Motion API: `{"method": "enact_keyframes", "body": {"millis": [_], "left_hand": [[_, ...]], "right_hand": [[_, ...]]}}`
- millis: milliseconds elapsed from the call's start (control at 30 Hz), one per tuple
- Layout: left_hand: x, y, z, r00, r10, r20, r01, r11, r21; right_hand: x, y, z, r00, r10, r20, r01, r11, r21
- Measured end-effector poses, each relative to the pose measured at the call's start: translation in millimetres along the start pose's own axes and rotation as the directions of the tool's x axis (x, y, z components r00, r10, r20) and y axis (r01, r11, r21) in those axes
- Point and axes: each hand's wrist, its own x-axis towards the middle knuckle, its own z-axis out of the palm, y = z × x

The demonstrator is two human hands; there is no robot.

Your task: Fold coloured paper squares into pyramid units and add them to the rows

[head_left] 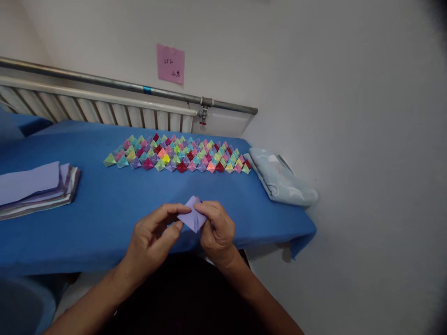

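A small lilac folded paper (194, 219) is held up between my two hands, above the near side of the blue-covered table. My left hand (153, 235) pinches its left corner with thumb and fingertips. On the other side, my right hand (218, 228) grips the right corner, its thumb lying on the front face. A crease runs down the paper's middle to the lower point. Beyond the hands stand rows of folded paper pieces (181, 156) in many colours, set close together. At the left lies a stack of paper sheets (31, 186) with lilac ones on top.
A blue cloth (115, 242) covers the table. At its right end, a folded pale blue fabric (284, 179) rests against the wall. Behind are a radiator (115, 114) and a metal pipe (108, 83). A pink note (170, 64) is stuck to the wall.
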Motion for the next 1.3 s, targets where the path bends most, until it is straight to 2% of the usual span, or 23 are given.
{"method": "enact_keyframes", "body": {"millis": [100, 200, 267, 333, 400, 467, 567, 667, 733, 767, 900, 1000, 1100, 1200, 1300], "left_hand": [[2.4, 0.2, -2.5, 0.989, -0.148, -0.003, 0.147, 0.985, -0.096], [5.9, -2.4, -1.0, 0.967, -0.249, -0.050, 0.237, 0.956, -0.173], [7.9, -3.6, 0.2, 0.957, -0.284, -0.059, 0.263, 0.935, -0.240], [8.9, -3.8, 0.4, 0.947, -0.313, -0.065, 0.282, 0.912, -0.297], [9.0, -3.4, -0.3, 0.938, -0.341, -0.064, 0.303, 0.894, -0.331], [8.5, -3.2, -1.3, 0.933, -0.355, -0.060, 0.317, 0.888, -0.334], [7.9, -4.9, -3.0, 0.937, -0.344, -0.059, 0.311, 0.900, -0.306], [7.9, -9.1, -4.3, 0.932, -0.363, 0.001, 0.342, 0.876, -0.339], [8.1, -11.8, -4.4, 0.912, -0.406, 0.049, 0.390, 0.827, -0.406], [8.2, -12.8, -4.1, 0.900, -0.432, 0.064, 0.413, 0.795, -0.445], [8.3, -15.0, -2.4, 0.834, -0.529, 0.158, 0.520, 0.657, -0.547], [8.8, -16.9, -1.8, 0.780, -0.567, 0.263, 0.605, 0.578, -0.548], [9.6, -19.9, -2.0, 0.729, -0.609, 0.313, 0.663, 0.514, -0.545], [10.0, -22.9, -2.6, 0.688, -0.635, 0.350, 0.701, 0.457, -0.548], [10.3, -25.3, -3.9, 0.665, -0.637, 0.390, 0.725, 0.426, -0.541]], "right_hand": [[0.5, -1.3, -1.5, 0.999, 0.000, 0.041, -0.001, 1.000, 0.018], [-0.2, -2.7, -4.3, 0.995, 0.019, 0.095, -0.025, 0.997, 0.066], [-2.2, -3.5, -6.1, 0.987, 0.068, 0.149, -0.089, 0.985, 0.147], [-5.4, -4.2, -6.3, 0.968, 0.176, 0.180, -0.220, 0.939, 0.265], [-8.6, -4.7, -4.6, 0.926, 0.332, 0.180, -0.377, 0.842, 0.386], [-10.6, -5.1, -1.8, 0.863, 0.472, 0.181, -0.498, 0.730, 0.468], [-10.1, -5.8, 0.9, 0.789, 0.584, 0.190, -0.589, 0.632, 0.504], [-6.9, -7.4, -1.0, 0.753, 0.632, 0.183, -0.617, 0.582, 0.530], [-4.1, -9.5, -3.6, 0.752, 0.630, 0.194, -0.626, 0.591, 0.509], [-2.9, -10.7, -4.6, 0.767, 0.611, 0.196, -0.619, 0.623, 0.478], [-0.8, -12.6, -4.7, 0.866, 0.469, 0.173, -0.500, 0.804, 0.322], [-2.5, -9.1, -2.8, 0.888, 0.432, 0.155, -0.459, 0.844, 0.277], [-4.0, -3.8, -2.3, 0.901, 0.390, 0.190, -0.430, 0.864, 0.263], [-5.4, 0.2, -1.8, 0.874, 0.420, 0.245, -0.478, 0.832, 0.281], [-8.2, 2.8, 0.6, 0.803, 0.527, 0.279, -0.595, 0.735, 0.325]]}}
